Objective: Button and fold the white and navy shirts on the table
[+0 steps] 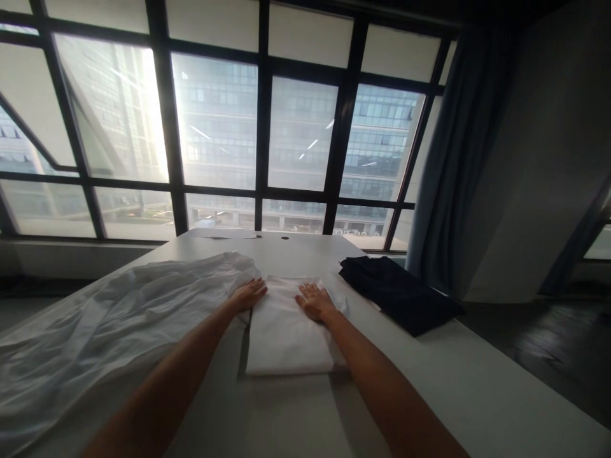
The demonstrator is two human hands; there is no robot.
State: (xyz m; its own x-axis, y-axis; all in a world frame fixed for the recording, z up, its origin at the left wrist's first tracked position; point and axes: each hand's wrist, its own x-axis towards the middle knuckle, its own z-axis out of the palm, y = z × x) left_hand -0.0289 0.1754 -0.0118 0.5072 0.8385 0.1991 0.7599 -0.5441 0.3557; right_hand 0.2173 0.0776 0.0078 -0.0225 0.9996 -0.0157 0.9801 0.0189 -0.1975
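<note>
A white garment folded into a flat rectangle [291,343] lies on the white table in front of me. My right hand [315,301] rests flat on its upper right part, fingers spread. At its upper left edge is my left hand [248,294], fingers stretched out, between the folded garment and a loose white cloth [157,299]. That cloth is spread and wrinkled over the left side of the table. I cannot tell exactly what kind of garment either one is.
Dark navy folded cloth [398,292] lies at the table's right edge. White sheets [224,233] sit at the far end of the white table [291,413]. Behind stand large black-framed windows [258,127], with a blue curtain [443,172] to the right.
</note>
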